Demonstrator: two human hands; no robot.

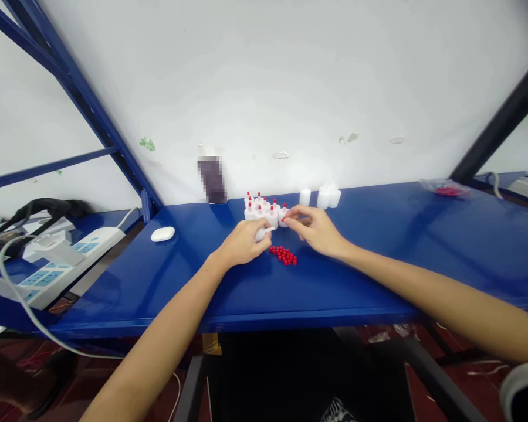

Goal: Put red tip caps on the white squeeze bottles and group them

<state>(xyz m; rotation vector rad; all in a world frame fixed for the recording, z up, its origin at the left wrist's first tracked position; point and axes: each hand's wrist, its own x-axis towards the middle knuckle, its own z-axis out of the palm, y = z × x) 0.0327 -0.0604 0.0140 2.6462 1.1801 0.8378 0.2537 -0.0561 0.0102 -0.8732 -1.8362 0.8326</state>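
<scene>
My left hand point(246, 241) is closed around a small white squeeze bottle point(261, 235), tilted so its bare nozzle points right. Close to that nozzle, my right hand point(313, 230) pinches a tiny red cap point(284, 220) between thumb and fingertips. The cap and the nozzle look slightly apart. Below and between the hands lies a loose heap of red caps point(284, 255). Just behind my hands stands a cluster of white bottles point(260, 206) with red caps on their tips; my fingers partly hide the front ones.
Several white bottles point(323, 198) stand by the wall to the right. A white earbud case point(162, 234) lies at left on the blue table point(158, 293). A phone point(212, 180) leans on the wall. A plastic bag point(445, 187) with red contents sits far right. Power strips point(66, 264) are at left.
</scene>
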